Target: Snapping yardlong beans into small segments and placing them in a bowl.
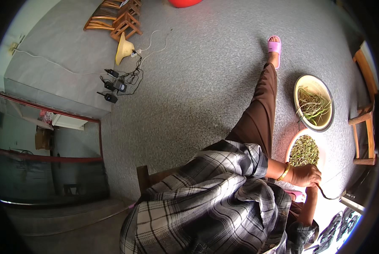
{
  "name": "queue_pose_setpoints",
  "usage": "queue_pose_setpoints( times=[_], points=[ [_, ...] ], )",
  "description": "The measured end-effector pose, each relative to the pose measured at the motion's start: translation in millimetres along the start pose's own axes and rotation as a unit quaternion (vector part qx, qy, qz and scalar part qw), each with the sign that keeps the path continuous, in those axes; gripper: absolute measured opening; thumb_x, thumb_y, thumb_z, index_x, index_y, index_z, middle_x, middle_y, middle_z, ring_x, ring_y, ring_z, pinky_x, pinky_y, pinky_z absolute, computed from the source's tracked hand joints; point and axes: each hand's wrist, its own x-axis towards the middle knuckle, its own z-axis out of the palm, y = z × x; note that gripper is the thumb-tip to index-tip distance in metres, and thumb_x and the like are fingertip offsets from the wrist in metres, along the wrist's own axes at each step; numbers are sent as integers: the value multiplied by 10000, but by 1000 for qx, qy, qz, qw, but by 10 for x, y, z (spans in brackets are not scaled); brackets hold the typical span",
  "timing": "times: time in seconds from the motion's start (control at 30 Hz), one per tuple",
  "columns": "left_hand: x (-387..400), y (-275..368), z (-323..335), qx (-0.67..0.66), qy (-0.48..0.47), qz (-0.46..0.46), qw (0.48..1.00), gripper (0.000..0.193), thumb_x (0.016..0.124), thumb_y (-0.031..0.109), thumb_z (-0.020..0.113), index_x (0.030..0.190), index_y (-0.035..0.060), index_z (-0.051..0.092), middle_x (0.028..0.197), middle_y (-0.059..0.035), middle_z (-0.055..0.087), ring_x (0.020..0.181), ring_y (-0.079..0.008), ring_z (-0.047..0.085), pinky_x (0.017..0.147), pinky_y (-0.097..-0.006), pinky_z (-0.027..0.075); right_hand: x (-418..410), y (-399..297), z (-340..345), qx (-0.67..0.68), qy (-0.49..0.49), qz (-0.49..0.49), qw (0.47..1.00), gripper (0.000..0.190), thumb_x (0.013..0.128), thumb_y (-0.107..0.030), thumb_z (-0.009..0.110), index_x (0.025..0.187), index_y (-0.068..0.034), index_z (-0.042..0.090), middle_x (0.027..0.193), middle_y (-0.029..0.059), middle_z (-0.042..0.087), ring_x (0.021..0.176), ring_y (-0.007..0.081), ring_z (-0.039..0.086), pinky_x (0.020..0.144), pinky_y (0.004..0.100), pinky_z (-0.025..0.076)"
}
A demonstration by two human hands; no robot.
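My left hand (304,175), with a gold bangle on its wrist, is closed with its fingers bent at the near edge of a pale basin (288,146). Short cut pieces of a slender green vegetable (303,150) fill that basin. A dark, thin stalk (326,197) trails out from between my hands, and my left fingers pinch its end. Below and touching the left hand is my right hand (311,189); its fingers are mostly hidden. Farther off, a cream basin with a dark outer rim (298,83) holds long, uncut green stalks (313,106).
A wooden chair (365,120) stands beyond the basins. Across the speckled floor lie black chargers with tangled cables (119,84), a straw hat (124,49) and wooden stools (125,23). Part of a red container (184,3) shows at the top. My pink slipper (274,47) rests beyond the basins.
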Motion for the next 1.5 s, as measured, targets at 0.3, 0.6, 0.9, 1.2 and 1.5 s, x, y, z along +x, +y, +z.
queue_pose_setpoints(
  times=[0.3,0.6,0.9,1.2,1.5],
  points=[
    [173,-47,-125,-337,180,-390,838,94,765,65,571,717,2,520,581,-42,537,509,-109,531,473,-227,437,-113,-98,-14,155,-226,-37,961,178,834,-285,504,868,-114,466,604,-25,392,472,39,348,364,146,281],
    [146,-163,-338,-403,143,-457,780,120,783,136,571,771,20,542,680,-15,542,564,-87,509,503,-209,430,-340,-301,142,84,-163,11,983,141,844,-107,396,943,-47,477,581,-38,413,383,23,281,315,154,209],
    [16,-206,-61,-75,16,-267,961,54,722,45,601,756,28,562,674,-103,557,597,-226,565,523,-295,435,20,-32,13,-291,-16,-103,951,224,750,-171,517,868,9,578,678,99,585,594,138,537,507,284,415],
    [203,-379,-163,-420,291,-434,742,63,827,100,534,823,41,554,760,-33,582,633,-80,512,621,-202,425,-83,-279,-304,352,-35,-44,934,123,825,-151,370,731,-106,435,548,-39,323,426,62,262,352,193,195],
    [349,102,-310,-251,93,-452,851,84,814,111,556,852,36,549,775,-27,583,643,-68,523,612,-190,427,-85,-65,-70,50,-151,-90,983,173,847,-174,375,832,-45,489,668,5,457,495,77,378,390,196,296]
  ],
)
